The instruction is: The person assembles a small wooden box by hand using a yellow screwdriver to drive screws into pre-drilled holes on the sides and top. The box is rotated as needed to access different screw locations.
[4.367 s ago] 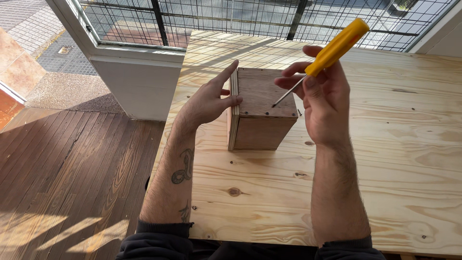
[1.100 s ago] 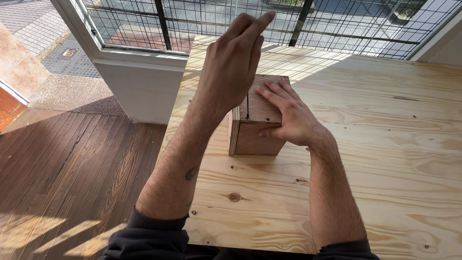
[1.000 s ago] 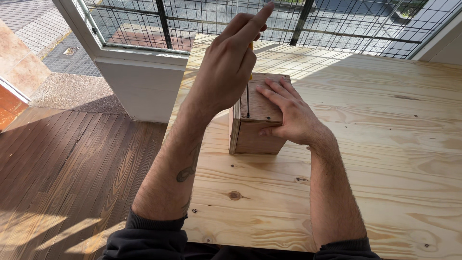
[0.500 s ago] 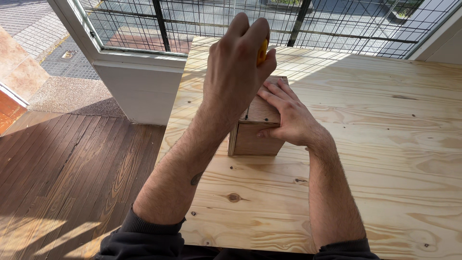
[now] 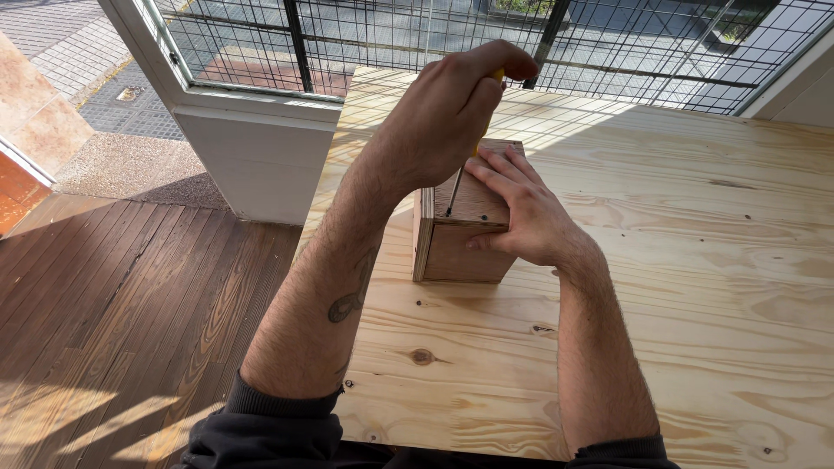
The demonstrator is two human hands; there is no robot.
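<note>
Gripping the yellow screwdriver [image 5: 473,122] in a closed fist, the left hand [image 5: 443,122] stands its tip on the wooden box [image 5: 456,239] at table [image 5: 695,287] centre, while the right hand [image 5: 521,213], fingers spread at 3 o'clock, steadies this stiff, probably light box.

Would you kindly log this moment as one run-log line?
left hand: grips yellow-handled screwdriver, tip on wooden box top | right hand: steadies box | surface: plywood table
</note>
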